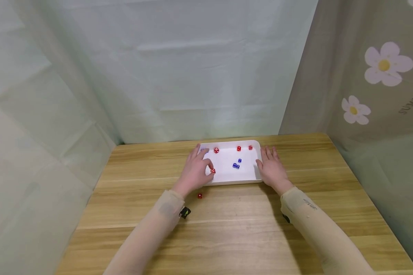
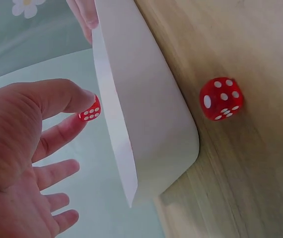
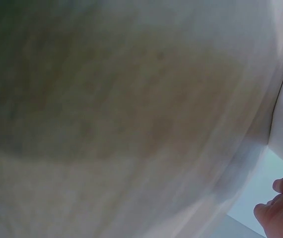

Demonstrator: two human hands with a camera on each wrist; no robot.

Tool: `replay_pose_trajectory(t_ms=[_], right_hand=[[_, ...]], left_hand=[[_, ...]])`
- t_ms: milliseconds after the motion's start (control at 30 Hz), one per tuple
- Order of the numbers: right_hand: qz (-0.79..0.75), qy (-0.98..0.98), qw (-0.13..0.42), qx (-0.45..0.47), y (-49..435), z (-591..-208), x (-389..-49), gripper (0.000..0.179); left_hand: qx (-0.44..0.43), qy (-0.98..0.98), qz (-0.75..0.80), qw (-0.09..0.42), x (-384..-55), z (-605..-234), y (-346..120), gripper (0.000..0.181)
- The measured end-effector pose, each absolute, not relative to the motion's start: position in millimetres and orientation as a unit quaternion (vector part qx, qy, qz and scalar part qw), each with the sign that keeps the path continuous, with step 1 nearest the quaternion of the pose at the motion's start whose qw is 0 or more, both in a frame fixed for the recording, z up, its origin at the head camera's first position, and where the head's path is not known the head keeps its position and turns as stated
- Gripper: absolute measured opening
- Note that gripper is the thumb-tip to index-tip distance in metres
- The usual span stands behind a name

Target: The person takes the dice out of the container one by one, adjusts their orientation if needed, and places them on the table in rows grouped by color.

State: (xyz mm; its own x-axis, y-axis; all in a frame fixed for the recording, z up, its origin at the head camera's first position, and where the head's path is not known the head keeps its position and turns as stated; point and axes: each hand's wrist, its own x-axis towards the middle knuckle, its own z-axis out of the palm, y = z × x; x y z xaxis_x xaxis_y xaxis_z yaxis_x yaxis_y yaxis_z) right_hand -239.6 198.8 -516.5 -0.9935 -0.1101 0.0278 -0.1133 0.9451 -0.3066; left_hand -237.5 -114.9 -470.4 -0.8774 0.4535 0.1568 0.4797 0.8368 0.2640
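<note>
My left hand (image 1: 194, 172) is over the left end of a white tray (image 1: 227, 176), pinching a red die (image 2: 90, 110) with white dots between thumb and index finger. Its other fingers stretch out loosely. The right hand (image 1: 273, 169) rests against the tray's right side, fingers extended along the wall and thumb at the rim. Inside the tray lie a blue die (image 1: 239, 160) with two more blue dice close by, and a red die (image 1: 216, 150) near the back wall. Further blue dice are partly hidden behind the left fingers.
Another red die (image 1: 200, 196) lies on the wooden table (image 1: 241, 236), just in front of the tray's left front corner. Two more red dice (image 1: 239, 148) sit near the tray's back right. Pale cloth (image 1: 192, 68) hangs behind the table, with a flowered curtain (image 1: 378, 126) at right.
</note>
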Motion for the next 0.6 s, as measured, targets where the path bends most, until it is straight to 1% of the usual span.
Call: replay_pose_trajectory(t_ms=[233, 600], right_hand=[[0.148, -0.987, 0.004, 0.057, 199, -517, -240, 0.065], [0.145, -0.988, 0.002, 0.051, 198, -517, -241, 0.066]], left_hand=[[-0.244, -0.957, -0.157, 0.026, -224, -470, -119, 0.014], [-0.284, -0.949, -0.136, 0.029, -206, -474, -128, 0.014]])
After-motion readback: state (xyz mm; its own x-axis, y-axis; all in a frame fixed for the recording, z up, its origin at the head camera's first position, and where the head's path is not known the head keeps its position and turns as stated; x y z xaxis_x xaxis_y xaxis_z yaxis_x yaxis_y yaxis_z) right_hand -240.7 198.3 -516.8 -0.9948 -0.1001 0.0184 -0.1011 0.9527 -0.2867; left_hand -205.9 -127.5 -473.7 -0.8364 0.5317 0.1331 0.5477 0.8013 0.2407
